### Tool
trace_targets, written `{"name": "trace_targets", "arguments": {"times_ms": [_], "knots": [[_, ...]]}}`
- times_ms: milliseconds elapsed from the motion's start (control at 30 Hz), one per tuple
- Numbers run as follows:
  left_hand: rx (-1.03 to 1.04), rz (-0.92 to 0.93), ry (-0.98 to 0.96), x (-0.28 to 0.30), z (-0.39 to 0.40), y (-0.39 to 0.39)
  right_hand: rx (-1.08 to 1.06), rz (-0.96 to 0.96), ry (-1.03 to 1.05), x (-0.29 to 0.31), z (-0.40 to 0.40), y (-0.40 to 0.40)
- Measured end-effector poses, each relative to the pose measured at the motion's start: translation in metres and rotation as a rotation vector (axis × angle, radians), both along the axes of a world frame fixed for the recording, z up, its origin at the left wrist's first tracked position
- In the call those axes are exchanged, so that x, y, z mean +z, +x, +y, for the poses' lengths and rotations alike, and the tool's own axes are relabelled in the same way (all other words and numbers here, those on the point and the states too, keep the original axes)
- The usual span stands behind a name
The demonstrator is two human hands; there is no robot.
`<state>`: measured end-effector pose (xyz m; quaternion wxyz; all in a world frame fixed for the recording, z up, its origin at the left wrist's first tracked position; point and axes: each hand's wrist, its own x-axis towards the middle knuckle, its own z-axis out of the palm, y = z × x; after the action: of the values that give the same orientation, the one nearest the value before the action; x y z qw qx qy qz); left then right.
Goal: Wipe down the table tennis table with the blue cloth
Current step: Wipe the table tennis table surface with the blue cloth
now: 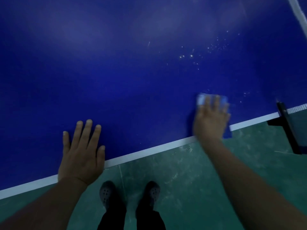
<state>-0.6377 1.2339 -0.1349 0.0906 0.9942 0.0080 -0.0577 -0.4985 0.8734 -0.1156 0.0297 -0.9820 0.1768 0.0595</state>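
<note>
Head view: right hand (211,116), fingers flat, presses the blue cloth (201,98) at lower right to wipe; left hand (82,151) lies open, bracing on the table tennis table (132,72).

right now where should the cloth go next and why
Probably slide the cloth forward, away from the edge, toward the white specks. The right hand presses it flat near the table edge by the net post, and the specks beyond look unwiped. The left hand braces flat.
</note>
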Motion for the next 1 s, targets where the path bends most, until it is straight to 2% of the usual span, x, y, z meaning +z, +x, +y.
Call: {"name": "trace_targets", "arguments": {"times_ms": [67,133,200,300,333,400,467,533,567,600,633,767,833,867,900,933,1000], "knots": [[0.002,0.005,0.003,0.000,0.000,0.000,-0.240,-0.006,0.070,0.006,-0.030,0.003],[0.002,0.005,-0.008,0.000,0.000,-0.001,-0.297,-0.041,0.061,0.003,-0.010,0.006],[0.007,0.004,-0.022,0.000,0.002,-0.001,-0.042,-0.062,0.047,-0.001,0.039,-0.002],[0.013,0.001,-0.028,0.002,0.001,-0.002,0.660,-0.010,0.066,-0.006,0.091,-0.044],[0.013,-0.003,-0.031,0.002,0.001,-0.002,0.746,0.030,0.081,-0.005,0.080,-0.046],[0.009,-0.016,-0.035,0.002,0.000,-0.001,0.599,0.052,0.009,-0.009,0.029,-0.031],[0.006,-0.016,-0.035,0.002,0.000,0.000,0.244,0.036,-0.090,-0.010,-0.033,-0.012],[0.010,-0.014,-0.035,0.001,0.000,0.000,-0.113,0.008,0.005,0.000,-0.067,0.000],[0.008,-0.014,-0.032,0.001,0.000,0.000,-0.211,-0.010,0.038,0.003,-0.065,0.002],[0.005,-0.015,-0.031,0.001,0.000,-0.001,-0.239,-0.015,0.040,0.003,-0.050,0.000],[0.004,-0.017,-0.033,0.000,0.001,-0.001,-0.175,-0.007,0.026,0.002,-0.027,-0.006],[0.010,-0.029,-0.033,0.001,0.001,-0.001,0.597,0.025,0.059,-0.009,0.057,-0.065],[0.008,-0.029,-0.040,0.001,0.000,-0.002,0.780,0.122,0.031,-0.006,0.036,-0.064],[0.008,-0.028,-0.043,0.001,0.000,-0.002,0.769,0.145,-0.039,-0.011,0.011,-0.053],[0.008,-0.025,-0.043,0.001,0.000,-0.001,0.668,0.180,-0.111,-0.020,-0.021,-0.039],[0.008,-0.020,-0.042,0.001,0.001,-0.001,0.487,0.162,-0.153,-0.025,-0.051,-0.024],[0.006,-0.016,-0.042,0.000,0.000,0.000,0.096,0.111,-0.099,-0.022,-0.082,-0.010]]}}
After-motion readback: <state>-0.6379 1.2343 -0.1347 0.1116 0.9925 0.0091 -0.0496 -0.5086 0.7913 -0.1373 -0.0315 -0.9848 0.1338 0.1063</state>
